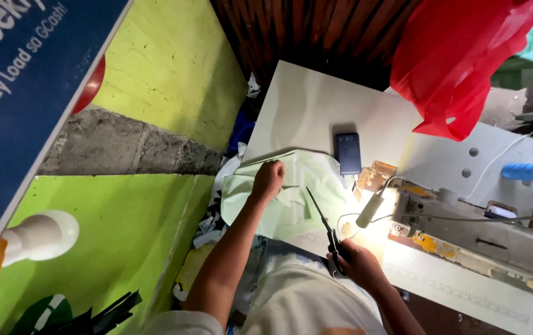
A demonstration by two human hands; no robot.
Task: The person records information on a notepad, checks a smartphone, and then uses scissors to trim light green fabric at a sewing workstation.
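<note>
While the left hand (269, 178) presses down in a closed fist on the pale green cloth (291, 192), the right hand (356, 263) grips a pair of dark scissors (323, 220) by the handles, blades narrow and angled up toward the fabric. From my remote seat I see the cloth spread over the near-left corner of the white bench (316, 105), part of it hanging off the edge toward the lap. It lies directly under the left hand and just beyond the scissor tips, which sit on or just above its near edge; I cannot tell whether they touch.

My judgement: the blades point toward the left wrist, so a quick cut could nick it. The overhanging cloth could slide off if the fist lifts. A dark phone (347, 153) rests just beyond the cloth, and a thin cable runs near the bright lamp (372, 211) of the sewing machine (483, 229) to the right, close enough to the scissors to be snagged or cut. A red plastic bag (459, 56) hangs at the far right.
</note>
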